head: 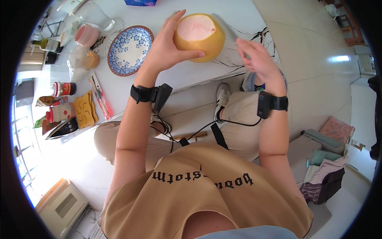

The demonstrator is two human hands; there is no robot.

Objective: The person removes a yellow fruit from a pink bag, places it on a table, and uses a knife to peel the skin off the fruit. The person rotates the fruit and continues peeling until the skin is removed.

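Note:
My left hand (167, 44) grips the left side of a yellow pomelo (206, 50), its thumb across the near side of the rind. The fruit's top is cut away, baring a pale pinkish-white patch of pith. Whether it rests on the table or is held just above cannot be told. To its right, my right hand (256, 58) is closed around a knife (226, 27). The knife's greyish blade slants up and left past the fruit's far right side, and the fingers mostly hide its handle. Left of my left hand is a blue-flowered plate (126, 55) with a brown rim.
The white table (191, 79) has a branch pattern. Along its left side are a glass pitcher (96, 16), a pink cup (86, 35), a wine bottle (49, 44), jars and a packaged utensil (101, 97). A cable (206, 124) links the wrist devices above my lap.

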